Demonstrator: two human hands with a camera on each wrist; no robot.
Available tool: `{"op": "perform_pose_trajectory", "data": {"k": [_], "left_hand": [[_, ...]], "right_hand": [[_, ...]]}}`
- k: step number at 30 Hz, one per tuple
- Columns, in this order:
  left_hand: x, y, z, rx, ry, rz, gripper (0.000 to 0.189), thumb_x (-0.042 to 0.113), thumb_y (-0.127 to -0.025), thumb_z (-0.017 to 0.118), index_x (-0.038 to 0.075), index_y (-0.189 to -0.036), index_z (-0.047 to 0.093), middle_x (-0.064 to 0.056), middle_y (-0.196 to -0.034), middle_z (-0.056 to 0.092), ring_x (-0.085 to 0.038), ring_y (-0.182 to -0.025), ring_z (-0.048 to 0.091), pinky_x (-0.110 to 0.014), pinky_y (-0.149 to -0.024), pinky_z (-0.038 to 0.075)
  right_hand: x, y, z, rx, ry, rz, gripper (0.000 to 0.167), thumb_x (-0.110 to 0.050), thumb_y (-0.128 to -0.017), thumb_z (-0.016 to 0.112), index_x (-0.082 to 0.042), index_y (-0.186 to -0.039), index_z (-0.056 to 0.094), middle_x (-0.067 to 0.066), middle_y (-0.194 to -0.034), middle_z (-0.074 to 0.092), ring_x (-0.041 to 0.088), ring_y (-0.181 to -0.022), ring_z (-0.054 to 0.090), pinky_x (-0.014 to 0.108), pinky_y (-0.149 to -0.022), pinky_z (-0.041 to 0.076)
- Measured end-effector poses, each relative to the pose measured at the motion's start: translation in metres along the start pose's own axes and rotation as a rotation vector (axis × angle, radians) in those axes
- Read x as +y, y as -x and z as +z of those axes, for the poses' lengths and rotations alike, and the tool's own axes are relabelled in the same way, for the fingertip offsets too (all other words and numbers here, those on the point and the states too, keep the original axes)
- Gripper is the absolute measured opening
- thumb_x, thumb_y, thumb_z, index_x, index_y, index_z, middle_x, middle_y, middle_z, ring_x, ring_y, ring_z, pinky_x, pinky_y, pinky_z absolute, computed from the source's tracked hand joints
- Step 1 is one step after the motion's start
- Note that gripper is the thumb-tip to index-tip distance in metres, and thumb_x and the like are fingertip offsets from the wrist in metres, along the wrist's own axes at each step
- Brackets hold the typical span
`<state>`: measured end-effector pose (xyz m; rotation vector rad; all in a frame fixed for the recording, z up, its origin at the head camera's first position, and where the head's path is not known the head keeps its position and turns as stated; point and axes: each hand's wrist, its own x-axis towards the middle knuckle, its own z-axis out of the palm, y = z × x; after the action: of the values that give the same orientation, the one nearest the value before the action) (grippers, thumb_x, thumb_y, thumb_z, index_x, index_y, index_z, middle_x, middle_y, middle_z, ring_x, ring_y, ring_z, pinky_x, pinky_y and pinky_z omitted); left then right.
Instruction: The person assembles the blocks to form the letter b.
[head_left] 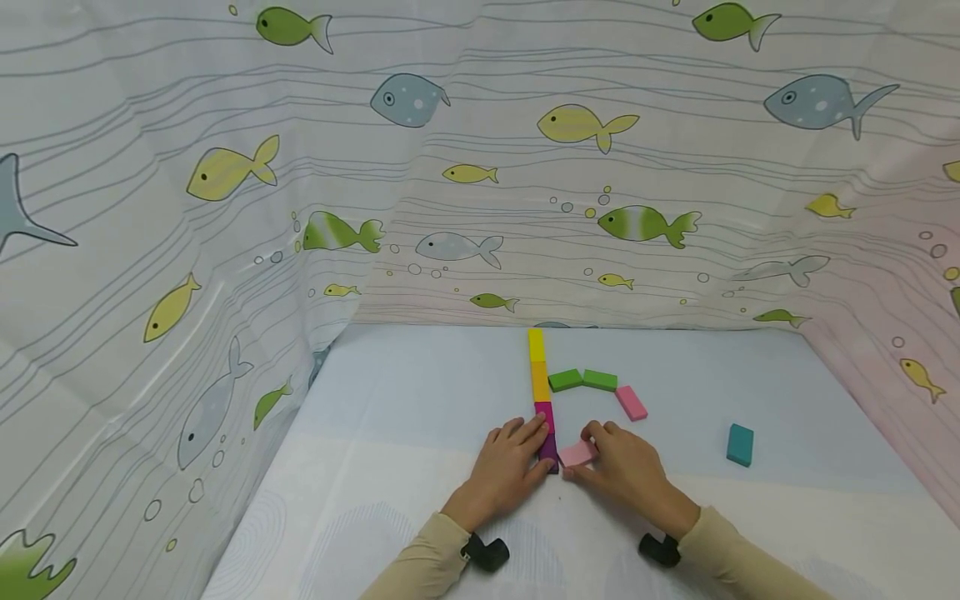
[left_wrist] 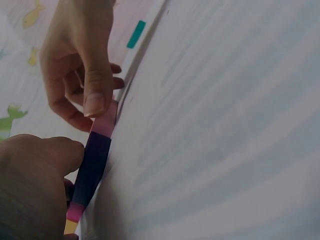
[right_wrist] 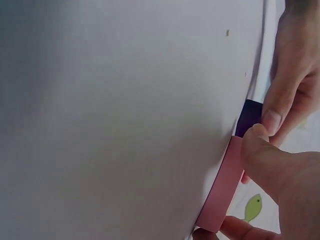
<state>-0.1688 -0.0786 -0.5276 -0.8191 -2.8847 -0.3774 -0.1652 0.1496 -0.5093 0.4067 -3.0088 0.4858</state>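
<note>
A column of flat blocks runs down the table: a yellow block [head_left: 536,344], an orange block [head_left: 540,382], a magenta block [head_left: 543,408] and a purple block [head_left: 548,448] nearest me. My left hand [head_left: 504,471] rests against the column's left side, fingertips on the magenta part, thumb at the purple block. My right hand [head_left: 628,468] pinches a light pink block [head_left: 576,455] between thumb and fingers. In the right wrist view that pink block [right_wrist: 220,187] meets the purple block [right_wrist: 247,119] at one end.
From the orange block, a left green block [head_left: 566,380], a right green block [head_left: 601,380] and a darker pink block [head_left: 632,403] curve rightward. A teal block [head_left: 740,445] lies apart at the right. A fish-printed curtain [head_left: 480,200] stands behind the table [head_left: 405,375].
</note>
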Motion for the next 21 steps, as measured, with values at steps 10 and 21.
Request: {"op": "perform_pose_trajectory", "data": {"k": [10,21], "left_hand": [[0.001,0.001,-0.002,-0.010,0.010,-0.002,0.057,0.045,-0.107,0.058,0.016,-0.156,0.056,0.000,-0.164,0.051,-0.030,-0.146,0.051,-0.047,-0.115,0.046],[0.000,0.000,0.001,-0.002,0.027,0.004,0.055,0.044,-0.108,0.058,0.015,-0.155,0.057,-0.001,-0.164,0.051,-0.031,-0.146,0.051,-0.048,-0.115,0.045]], "right_hand": [[0.034,0.012,-0.022,-0.020,-0.029,0.059,0.066,-0.056,-0.079,0.090,-0.011,-0.124,0.071,0.004,-0.095,0.071,0.017,-0.082,0.062,0.036,-0.066,0.057],[0.112,0.026,-0.058,0.084,-0.001,0.074,0.065,-0.048,-0.084,0.087,0.000,-0.124,0.069,0.031,-0.117,0.066,0.050,-0.107,0.060,0.061,-0.077,0.056]]}}
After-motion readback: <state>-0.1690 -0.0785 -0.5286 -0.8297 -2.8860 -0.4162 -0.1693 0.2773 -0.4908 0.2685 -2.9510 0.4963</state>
